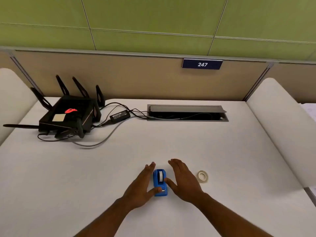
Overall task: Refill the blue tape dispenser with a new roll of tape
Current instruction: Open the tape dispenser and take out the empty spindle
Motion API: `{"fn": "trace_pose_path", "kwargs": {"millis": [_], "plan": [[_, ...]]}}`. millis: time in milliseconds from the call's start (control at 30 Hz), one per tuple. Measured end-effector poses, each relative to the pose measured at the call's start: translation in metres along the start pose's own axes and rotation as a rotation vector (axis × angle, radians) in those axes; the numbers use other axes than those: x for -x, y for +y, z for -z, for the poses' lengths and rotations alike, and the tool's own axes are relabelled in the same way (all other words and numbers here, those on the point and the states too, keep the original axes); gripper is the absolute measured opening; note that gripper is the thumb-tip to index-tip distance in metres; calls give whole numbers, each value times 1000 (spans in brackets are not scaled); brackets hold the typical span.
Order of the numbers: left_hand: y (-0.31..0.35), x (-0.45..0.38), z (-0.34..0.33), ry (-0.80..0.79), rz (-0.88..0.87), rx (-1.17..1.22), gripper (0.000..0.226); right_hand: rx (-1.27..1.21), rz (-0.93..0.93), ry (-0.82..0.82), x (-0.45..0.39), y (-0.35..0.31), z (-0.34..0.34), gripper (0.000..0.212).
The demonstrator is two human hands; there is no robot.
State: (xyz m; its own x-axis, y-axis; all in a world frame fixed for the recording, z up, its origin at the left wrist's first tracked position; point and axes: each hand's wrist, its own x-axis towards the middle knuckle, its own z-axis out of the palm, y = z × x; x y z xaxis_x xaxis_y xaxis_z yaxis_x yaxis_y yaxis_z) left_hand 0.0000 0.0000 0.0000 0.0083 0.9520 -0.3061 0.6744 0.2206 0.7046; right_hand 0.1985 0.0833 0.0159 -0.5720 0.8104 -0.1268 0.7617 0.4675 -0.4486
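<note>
The blue tape dispenser (160, 183) stands on the white desk (171, 142) near the front, with a white roll showing in its top slot. My left hand (142, 185) lies flat along its left side, thumb resting on the dispenser's near end. My right hand (183, 180) lies flat on its right side, thumb touching the body. Neither hand has closed around it. A loose roll of clear tape (203, 176) lies flat on the desk just right of my right hand, untouched.
A black router (68, 115) with several antennas sits at the back left, with a power brick (119, 115) and cables trailing to an open cable tray (187, 112) at the back. White padded side panels flank the desk. A sign reads 247.
</note>
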Motion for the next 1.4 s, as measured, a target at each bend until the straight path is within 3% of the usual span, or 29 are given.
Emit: {"fn": "trace_pose_path", "kwargs": {"millis": [200, 367, 533, 1100, 1400], "plan": [[1, -3, -7, -18, 16, 105, 103, -116, 35, -80, -6, -10, -12, 73], [-4, -5, -9, -26, 39, 126, 111, -120, 36, -48, -11, -13, -16, 63], [-3, -6, -10, -35, 38, 109, 108, -48, 20, -58, -17, -16, -16, 51], [5, -6, -9, -66, 136, 50, 107, -47, 27, 1, -17, -24, -11, 43], [19, -1, -7, -48, 105, -34, 107, -384, -47, 133, 11, -18, -15, 35]]}}
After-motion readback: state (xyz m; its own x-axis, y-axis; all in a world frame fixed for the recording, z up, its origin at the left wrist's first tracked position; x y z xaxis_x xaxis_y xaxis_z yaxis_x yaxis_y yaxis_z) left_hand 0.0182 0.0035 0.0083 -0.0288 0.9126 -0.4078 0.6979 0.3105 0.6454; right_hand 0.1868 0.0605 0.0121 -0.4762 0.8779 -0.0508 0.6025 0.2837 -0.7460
